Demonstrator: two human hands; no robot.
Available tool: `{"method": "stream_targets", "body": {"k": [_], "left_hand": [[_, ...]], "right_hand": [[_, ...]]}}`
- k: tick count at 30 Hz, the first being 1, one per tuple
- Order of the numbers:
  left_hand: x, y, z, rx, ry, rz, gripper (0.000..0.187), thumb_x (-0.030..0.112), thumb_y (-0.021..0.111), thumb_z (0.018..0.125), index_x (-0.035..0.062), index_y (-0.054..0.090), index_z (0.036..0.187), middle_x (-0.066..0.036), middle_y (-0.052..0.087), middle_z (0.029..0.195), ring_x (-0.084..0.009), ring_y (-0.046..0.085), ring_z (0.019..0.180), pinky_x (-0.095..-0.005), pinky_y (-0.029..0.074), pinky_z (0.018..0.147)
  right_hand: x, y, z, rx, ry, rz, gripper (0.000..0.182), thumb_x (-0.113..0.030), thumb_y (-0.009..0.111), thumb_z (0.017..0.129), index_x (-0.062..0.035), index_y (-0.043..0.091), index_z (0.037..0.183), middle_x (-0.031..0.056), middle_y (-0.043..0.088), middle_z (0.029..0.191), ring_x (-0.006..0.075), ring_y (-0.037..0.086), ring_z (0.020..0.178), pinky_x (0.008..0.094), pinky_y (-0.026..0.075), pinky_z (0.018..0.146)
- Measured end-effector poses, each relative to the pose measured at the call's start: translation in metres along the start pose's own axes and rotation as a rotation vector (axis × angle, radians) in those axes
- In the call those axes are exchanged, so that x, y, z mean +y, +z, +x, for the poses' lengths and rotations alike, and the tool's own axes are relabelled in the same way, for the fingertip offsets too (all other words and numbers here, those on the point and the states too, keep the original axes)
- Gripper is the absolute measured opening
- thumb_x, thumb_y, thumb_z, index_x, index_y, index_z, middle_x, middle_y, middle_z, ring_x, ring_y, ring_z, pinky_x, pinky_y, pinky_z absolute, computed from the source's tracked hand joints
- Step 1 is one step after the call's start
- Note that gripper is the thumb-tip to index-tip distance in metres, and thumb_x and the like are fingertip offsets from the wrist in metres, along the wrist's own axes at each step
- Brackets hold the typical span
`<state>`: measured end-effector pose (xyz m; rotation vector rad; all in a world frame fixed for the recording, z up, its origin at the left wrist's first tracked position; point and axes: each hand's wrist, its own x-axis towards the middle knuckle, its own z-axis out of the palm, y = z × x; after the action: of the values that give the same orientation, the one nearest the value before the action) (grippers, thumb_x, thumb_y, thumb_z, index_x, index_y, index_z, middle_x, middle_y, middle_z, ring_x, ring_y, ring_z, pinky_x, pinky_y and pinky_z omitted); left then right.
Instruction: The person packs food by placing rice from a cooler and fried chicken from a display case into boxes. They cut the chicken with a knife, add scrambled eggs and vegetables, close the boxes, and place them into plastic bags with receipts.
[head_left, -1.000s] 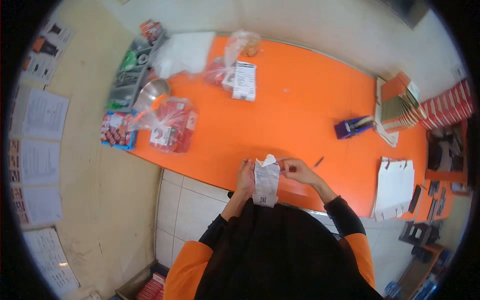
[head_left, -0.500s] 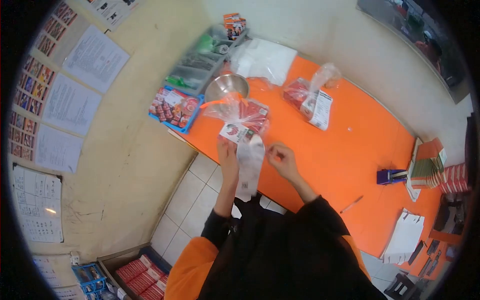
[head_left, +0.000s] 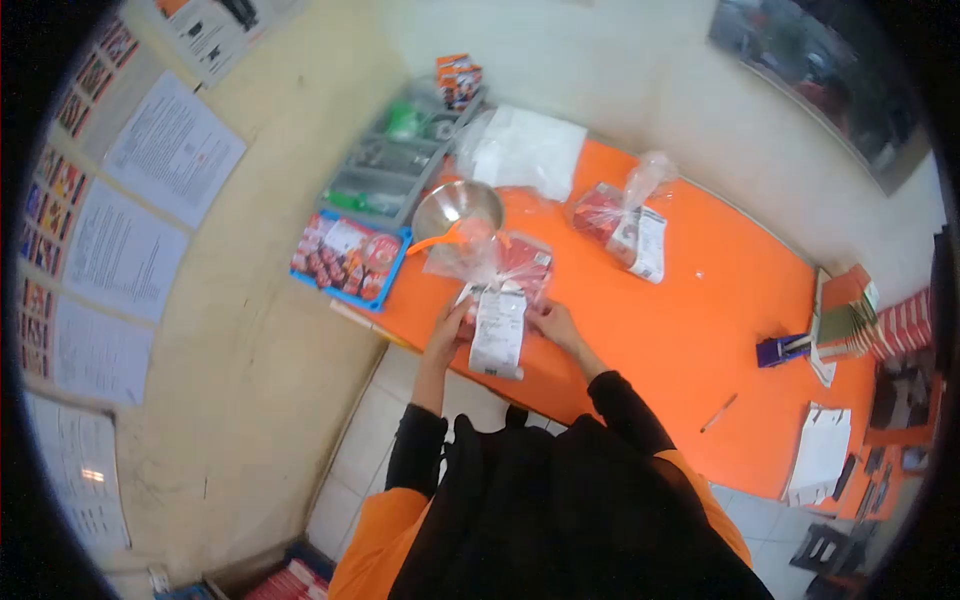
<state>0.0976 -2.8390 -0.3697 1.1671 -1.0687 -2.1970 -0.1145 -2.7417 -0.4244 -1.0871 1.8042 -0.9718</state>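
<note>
A clear plastic bag (head_left: 520, 263) with red packs inside lies at the near left edge of the orange table, its gathered neck pointing away from me. A long printed receipt (head_left: 497, 335) hangs over its near side. My left hand (head_left: 447, 330) grips the bag's left side, with fingertips partly hidden by the receipt. On the opposite side, my right hand (head_left: 556, 325) has its fingers closed on the bag's lower right edge. Just beyond the bag sits a steel bowl (head_left: 455, 205) with an orange-handled tool (head_left: 436, 241) beside the bag's neck.
A second bag (head_left: 603, 212) with a receipt lies farther back. At left stand a blue tray (head_left: 350, 262) of printed packs and a grey compartment organizer (head_left: 390, 155). White plastic bags (head_left: 525, 150) lie behind. A pen (head_left: 719, 413), papers (head_left: 818, 455) and a blue holder (head_left: 780, 351) are at right.
The receipt, earlier hanging down past the table edge, now lies shorter over the bag. My right hand has come in to the bag's side. The view has shifted slightly.
</note>
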Motion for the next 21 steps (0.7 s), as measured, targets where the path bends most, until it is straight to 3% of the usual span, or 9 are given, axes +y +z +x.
{"method": "stream_targets", "body": {"k": [3,6,8,11,16,18,19,20,21], "left_hand": [[0.006,0.000,0.001,-0.020,0.036,0.069,0.027,0.027,0.057,0.084,0.0124,0.054,0.106,0.003,0.052,0.062,-0.0068,0.053,0.055,-0.0201,0.042,0.046],[0.012,-0.003,0.017,-0.128,-0.038,0.231,0.026,0.027,0.057,0.084,0.0104,0.057,0.104,0.002,0.054,0.066,-0.0061,0.054,0.056,-0.0205,0.044,0.051],[0.019,0.017,0.024,-0.253,-0.082,0.311,0.024,0.027,0.057,0.084,0.0092,0.058,0.100,0.002,0.056,0.068,-0.0058,0.054,0.057,-0.0206,0.045,0.053],[0.022,0.068,0.039,-0.380,-0.129,0.399,0.030,0.027,0.059,0.083,0.0083,0.057,0.107,0.004,0.054,0.069,-0.0034,0.051,0.059,-0.0188,0.043,0.054],[-0.019,0.165,0.081,-0.664,-0.165,0.502,0.040,0.027,0.061,0.082,0.0092,0.053,0.118,0.007,0.051,0.070,-0.0012,0.045,0.058,-0.0171,0.040,0.052],[-0.049,0.208,0.103,-0.755,-0.145,0.527,0.045,0.029,0.061,0.082,0.0069,0.050,0.120,0.002,0.057,0.084,-0.0045,0.052,0.070,-0.0189,0.044,0.059],[-0.054,0.233,0.103,-0.711,-0.109,0.463,0.047,0.029,0.060,0.083,0.0061,0.048,0.122,-0.001,0.056,0.091,-0.0076,0.053,0.077,-0.0216,0.045,0.065],[-0.053,0.259,0.099,-0.661,-0.070,0.396,0.049,0.029,0.060,0.083,0.0054,0.046,0.123,-0.004,0.056,0.099,-0.0108,0.053,0.085,-0.0244,0.045,0.071],[-0.054,0.279,0.096,-0.603,-0.031,0.326,0.051,0.029,0.059,0.083,0.0047,0.044,0.125,-0.007,0.055,0.106,-0.0140,0.054,0.093,-0.0271,0.046,0.077]], "right_hand": [[-0.010,-0.003,-0.022,-0.030,-0.064,0.215,0.027,-0.026,0.057,0.085,-0.0001,0.051,0.089,0.0093,0.061,0.076,0.0151,0.060,0.061,0.0278,0.049,0.053],[0.000,-0.002,-0.055,-0.097,0.034,0.476,0.038,-0.034,0.052,0.088,-0.0029,0.041,0.105,0.0135,0.059,0.093,0.0206,0.062,0.067,0.0320,0.052,0.060],[-0.039,-0.018,-0.104,-0.050,0.376,0.798,0.047,-0.042,0.047,0.088,-0.0083,0.031,0.118,0.0180,0.049,0.111,0.0285,0.062,0.079,0.0377,0.052,0.069],[-0.003,-0.009,-0.136,0.040,0.398,1.258,0.054,-0.049,0.044,0.087,-0.0158,0.026,0.125,0.0198,0.040,0.121,0.0331,0.051,0.104,0.0445,0.042,0.088],[-0.019,-0.059,-0.157,0.328,0.394,1.499,0.056,-0.053,0.044,0.085,-0.0175,0.031,0.126,0.0143,0.040,0.125,0.0303,0.041,0.117,0.0456,0.031,0.099],[-0.003,-0.086,-0.163,0.387,0.300,1.518,0.054,-0.053,0.046,0.085,-0.0173,0.035,0.123,0.0112,0.042,0.123,0.0282,0.042,0.115,0.0457,0.033,0.099],[0.006,-0.101,-0.166,0.408,0.257,1.521,0.052,-0.052,0.046,0.084,-0.0171,0.037,0.122,0.0097,0.043,0.123,0.0272,0.043,0.115,0.0457,0.033,0.098],[0.005,-0.120,-0.163,0.499,0.212,1.554,0.058,-0.053,0.052,0.081,-0.0097,0.043,0.118,0.0067,0.048,0.117,0.0234,0.050,0.106,0.0411,0.044,0.091],[0.020,-0.136,-0.160,0.535,0.163,1.591,0.056,-0.051,0.051,0.083,-0.0100,0.042,0.120,0.0075,0.047,0.119,0.0236,0.049,0.107,0.0424,0.042,0.093]]}}
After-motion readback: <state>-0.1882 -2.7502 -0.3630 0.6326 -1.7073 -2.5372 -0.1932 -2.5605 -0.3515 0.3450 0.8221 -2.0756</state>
